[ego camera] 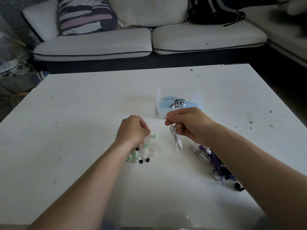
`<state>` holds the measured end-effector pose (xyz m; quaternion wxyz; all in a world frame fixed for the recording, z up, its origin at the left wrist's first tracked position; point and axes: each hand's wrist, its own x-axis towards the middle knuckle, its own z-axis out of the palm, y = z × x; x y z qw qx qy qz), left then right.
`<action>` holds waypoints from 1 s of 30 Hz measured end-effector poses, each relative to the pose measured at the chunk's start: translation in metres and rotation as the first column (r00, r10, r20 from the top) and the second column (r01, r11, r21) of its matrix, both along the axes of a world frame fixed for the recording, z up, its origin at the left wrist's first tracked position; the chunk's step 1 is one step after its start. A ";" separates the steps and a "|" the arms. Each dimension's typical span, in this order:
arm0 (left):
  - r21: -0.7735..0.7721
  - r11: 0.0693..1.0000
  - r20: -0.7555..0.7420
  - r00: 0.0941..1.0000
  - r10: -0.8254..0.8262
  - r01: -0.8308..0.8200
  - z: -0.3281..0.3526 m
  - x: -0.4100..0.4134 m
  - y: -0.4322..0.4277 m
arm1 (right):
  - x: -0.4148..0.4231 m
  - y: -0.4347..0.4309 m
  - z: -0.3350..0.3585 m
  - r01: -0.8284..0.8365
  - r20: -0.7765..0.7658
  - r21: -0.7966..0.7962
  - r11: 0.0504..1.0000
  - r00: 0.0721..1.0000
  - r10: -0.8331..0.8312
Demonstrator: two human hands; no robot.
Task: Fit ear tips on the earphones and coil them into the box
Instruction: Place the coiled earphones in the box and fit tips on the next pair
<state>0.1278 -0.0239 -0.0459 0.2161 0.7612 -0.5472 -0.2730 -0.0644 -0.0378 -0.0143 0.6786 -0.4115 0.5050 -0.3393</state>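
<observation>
Ear tips [139, 153] — where are they?

Scattered under the left hand [132, 130]. Its fingers are curled; whether they pinch one, I cannot tell. A purple-and-white cable tangle [216, 165] lies beneath the right forearm.

And the white earphones [176, 140]?

Gripped in the right hand [187, 123], cable looped and hanging. Just beyond it sits the box [159, 100] — a black-and-white coiled pair [177, 102] inside.

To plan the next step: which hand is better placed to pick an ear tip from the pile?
Left. The left hand is over the ear tips, fingers curled beside them; the right hand is busy holding the white earphones.
</observation>
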 end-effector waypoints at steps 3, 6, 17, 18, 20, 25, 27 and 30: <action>-0.090 0.995 -0.238 0.971 0.014 -0.036 0.019 -0.001 0.006 | 0.002 0.002 0.002 -0.010 0.001 -0.009 1.000 1.000 0.011; -0.106 0.994 -0.461 0.886 -0.042 -0.009 0.033 0.000 0.016 | 0.004 0.005 0.006 -0.022 0.024 -0.033 0.999 0.999 0.022; 0.032 0.998 -0.949 0.312 0.048 -0.059 0.054 0.002 0.026 | 0.009 0.021 0.023 -0.035 0.035 -0.227 0.973 0.998 0.044; 0.034 0.998 -0.953 0.299 0.047 -0.049 0.055 0.002 0.027 | 0.008 0.022 0.024 -0.034 0.027 -0.237 0.971 0.999 0.042; 0.035 0.999 -0.961 0.273 0.042 -0.030 0.056 0.002 0.027 | 0.006 0.023 0.025 -0.031 0.018 -0.247 0.968 0.999 0.037; 0.019 1.000 -0.966 0.258 0.018 0.002 0.057 0.002 0.028 | 0.006 0.024 0.026 -0.043 0.013 -0.272 0.961 0.999 0.048; 0.014 1.000 -0.967 0.254 0.012 0.009 0.056 0.000 0.028 | 0.006 0.024 0.026 -0.050 0.008 -0.281 0.958 0.998 0.055; 0.002 1.000 -0.962 0.273 -0.003 0.017 0.056 -0.001 0.028 | 0.006 0.024 0.026 -0.050 -0.003 -0.292 0.955 0.999 0.052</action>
